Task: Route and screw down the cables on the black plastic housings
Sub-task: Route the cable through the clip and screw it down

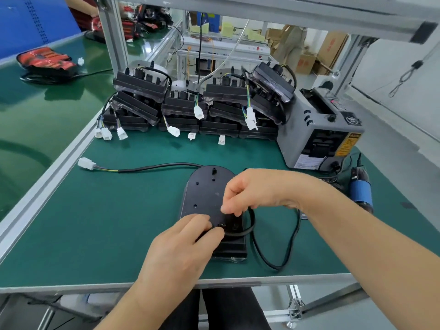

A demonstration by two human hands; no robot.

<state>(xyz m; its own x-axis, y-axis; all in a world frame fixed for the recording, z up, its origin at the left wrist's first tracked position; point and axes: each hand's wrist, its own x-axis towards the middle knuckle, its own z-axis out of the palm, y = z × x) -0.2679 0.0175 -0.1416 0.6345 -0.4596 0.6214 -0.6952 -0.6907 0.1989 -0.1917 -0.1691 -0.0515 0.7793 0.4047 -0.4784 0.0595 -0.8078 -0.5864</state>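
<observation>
The black housing (204,198) lies flat on the green mat (119,222) just in front of me, near the table's front edge. Its long axis runs away from me, with the rounded end far and the squared end near. My left hand (181,246) pinches the black cable (250,223) at the near end of the housing. My right hand (247,191) has its fingers curled and pinches the same cable a little farther up. The two hands are close together, and they cover the spot where the cable meets the plastic, so I cannot make out any screw there. The cable loops out to the right and passes behind my right wrist. From the far end a lead runs left to a white connector (87,163). Behind it a stack of housings (190,103) with dangling plugs lines the back of the table. To the right stands a grey machine (319,129), and a blue screwdriver (360,189) lies partly hidden by my forearm. On the left a green belt (35,115) carries red packets (45,59).
</observation>
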